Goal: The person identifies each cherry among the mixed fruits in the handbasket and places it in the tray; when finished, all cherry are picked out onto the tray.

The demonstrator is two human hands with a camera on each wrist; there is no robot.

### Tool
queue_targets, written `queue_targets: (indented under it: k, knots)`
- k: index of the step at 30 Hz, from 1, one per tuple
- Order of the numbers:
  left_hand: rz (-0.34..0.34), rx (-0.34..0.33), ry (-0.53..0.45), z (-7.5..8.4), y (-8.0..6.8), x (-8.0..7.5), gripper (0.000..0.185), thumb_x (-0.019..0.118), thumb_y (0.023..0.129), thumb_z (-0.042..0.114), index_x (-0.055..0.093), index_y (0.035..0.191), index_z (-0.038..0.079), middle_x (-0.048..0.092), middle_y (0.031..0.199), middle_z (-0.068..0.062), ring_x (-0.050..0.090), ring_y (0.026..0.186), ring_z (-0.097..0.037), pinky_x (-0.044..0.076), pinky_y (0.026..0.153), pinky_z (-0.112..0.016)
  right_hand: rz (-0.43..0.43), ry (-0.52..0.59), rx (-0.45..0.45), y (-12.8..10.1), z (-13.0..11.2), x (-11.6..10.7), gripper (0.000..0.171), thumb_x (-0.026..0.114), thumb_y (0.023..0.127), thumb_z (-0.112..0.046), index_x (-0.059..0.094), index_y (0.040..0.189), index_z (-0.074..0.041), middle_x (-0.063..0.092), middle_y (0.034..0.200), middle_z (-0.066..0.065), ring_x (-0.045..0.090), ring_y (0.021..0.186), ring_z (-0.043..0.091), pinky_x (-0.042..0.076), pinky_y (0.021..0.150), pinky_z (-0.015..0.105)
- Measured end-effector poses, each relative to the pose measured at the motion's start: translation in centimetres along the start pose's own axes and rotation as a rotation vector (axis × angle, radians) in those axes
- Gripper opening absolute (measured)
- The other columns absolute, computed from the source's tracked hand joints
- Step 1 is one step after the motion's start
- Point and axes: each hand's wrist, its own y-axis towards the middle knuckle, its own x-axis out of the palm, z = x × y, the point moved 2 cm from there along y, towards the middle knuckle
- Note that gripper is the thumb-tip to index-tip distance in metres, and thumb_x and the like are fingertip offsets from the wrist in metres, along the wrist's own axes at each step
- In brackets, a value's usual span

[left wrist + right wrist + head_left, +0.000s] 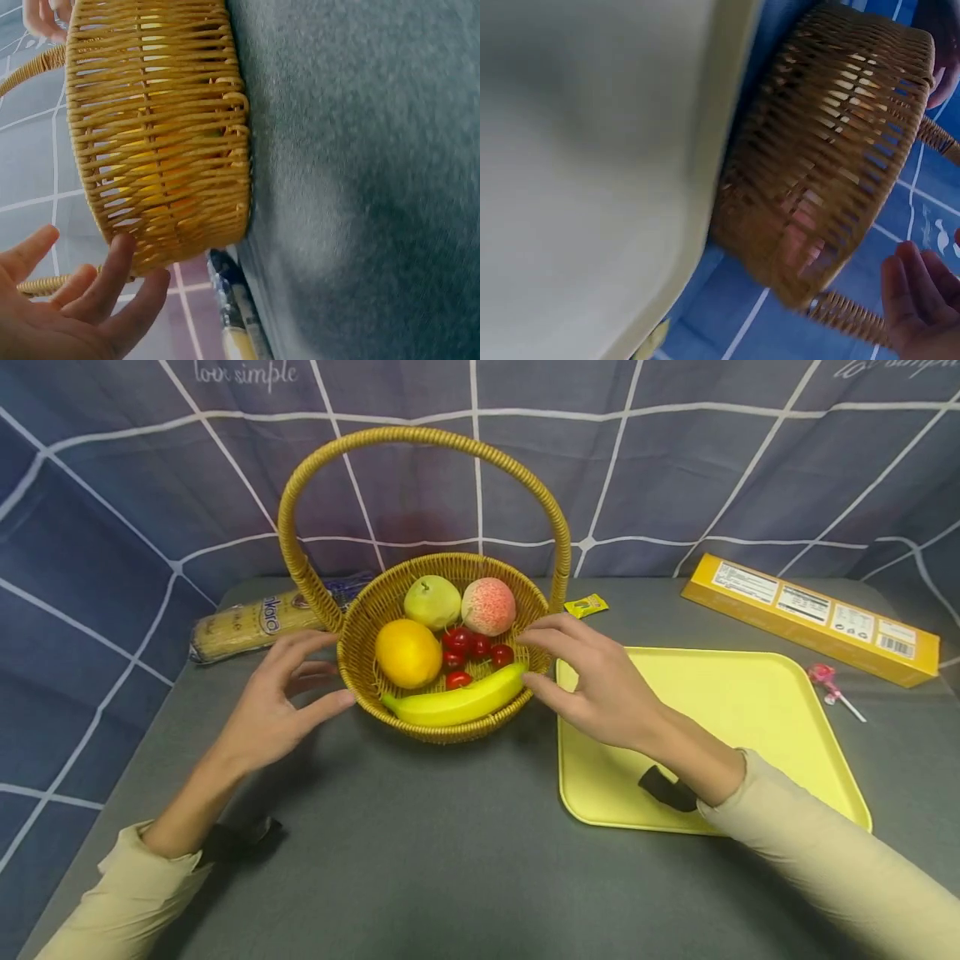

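Wicker basket (450,610): round, open weave of tan cane, tall arched handle, sits mid-bench on the grey felt-like bench (420,860), just left of the tray. Side views show light passing through the slats of the wall. Inside: smooth orange (407,652) at left, pale green pear (432,601) and speckled pink peach (488,606) at the back, cluster of glossy red cherries (472,653) in the middle, curved yellow banana (457,702) along the front rim. Left hand (279,697): fingers spread and loosely extended, thumb tip at or almost at the basket's left wall, gripping nothing; left wrist view shows fingertips just beside the weave, contact cannot be confirmed. Right hand (592,681): open, fingers fanned toward the basket's right rim near the banana tip, thumb low by the wall, not closed on anything; touching or a hair off, cannot tell. Outward: flat yellow plastic tray (750,710) with rounded corners, under the right forearm. Clear-wrapped spaghetti pack (251,625) behind the left hand. Small yellow sachet (586,605) behind the tray. Long yellow carton (810,617) at far right, pink lollipop (831,683) in front of it. Blue grid-pattern cloth (675,468) as backdrop.
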Motion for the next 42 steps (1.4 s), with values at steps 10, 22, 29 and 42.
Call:
queue_targets:
  k: [10, 22, 29, 42]
  knots:
    - [-0.023, -0.054, 0.016, -0.5, 0.2, 1.1, 0.06, 0.081, 0.084, 0.013, 0.054, 0.136, 0.0, 0.04, 0.144, -0.012, 0.047, 0.123, -0.035, 0.043, 0.103, -0.057, -0.246, 0.055, 0.164, 5.0, 1.6, 3.5, 0.032, 0.072, 0.088, -0.012, 0.067, 0.119, -0.003, 0.065, 0.105, 0.01, 0.062, 0.092, 0.024, 0.051, 0.08, 0.036]
    - [0.001, -0.031, 0.078, -1.0, -0.1, 1.4, 0.039, 0.084, 0.08, 0.014, 0.068, 0.111, -0.004, 0.042, 0.141, -0.013, 0.044, 0.127, -0.035, 0.049, 0.099, -0.048, -0.47, -0.031, 0.204, 8.0, 2.5, 6.0, 0.028, 0.071, 0.09, -0.011, 0.069, 0.117, -0.006, 0.066, 0.108, 0.005, 0.057, 0.097, 0.021, 0.049, 0.086, 0.033]
    - [0.004, -0.041, 0.084, -1.2, 0.2, 1.4, 0.038, 0.085, 0.08, 0.015, 0.069, 0.109, -0.002, 0.043, 0.141, -0.011, 0.048, 0.124, -0.033, 0.048, 0.1, -0.044, -0.492, -0.06, 0.227, 8.5, 3.0, 6.6, 0.027, 0.071, 0.089, -0.01, 0.07, 0.116, -0.006, 0.067, 0.109, 0.006, 0.058, 0.101, 0.021, 0.048, 0.092, 0.034]
    - [-0.001, -0.054, 0.095, -1.4, 0.2, 1.4, 0.036, 0.085, 0.08, 0.017, 0.069, 0.107, -0.001, 0.042, 0.141, -0.012, 0.048, 0.124, -0.035, 0.047, 0.101, -0.046, -0.49, -0.093, 0.242, 8.8, 3.8, 7.6, 0.026, 0.072, 0.087, -0.004, 0.071, 0.113, -0.004, 0.069, 0.105, 0.005, 0.058, 0.098, 0.022, 0.047, 0.095, 0.034]
